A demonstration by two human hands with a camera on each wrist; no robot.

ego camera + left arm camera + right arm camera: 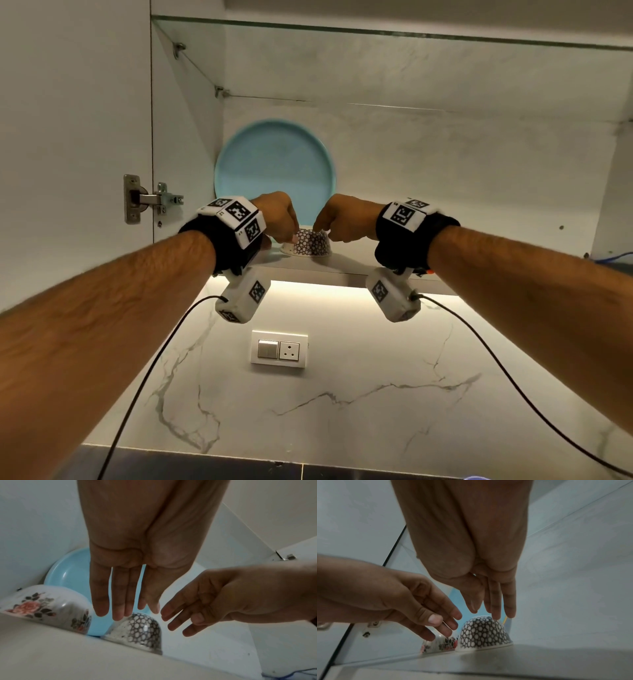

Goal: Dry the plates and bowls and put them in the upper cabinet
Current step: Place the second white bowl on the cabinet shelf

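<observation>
A small bowl with a dark circle pattern sits upside down on the lower shelf of the upper cabinet. A white bowl with a rose print stands upside down to its left. A light blue plate leans upright against the cabinet's back wall behind them. My left hand and right hand hover just above the patterned bowl, fingers straight and pointing down, holding nothing.
A glass shelf spans the cabinet overhead. The cabinet door with its hinge stands open at the left. Below the cabinet are a marble backsplash and a wall socket. Cables hang from both wrists.
</observation>
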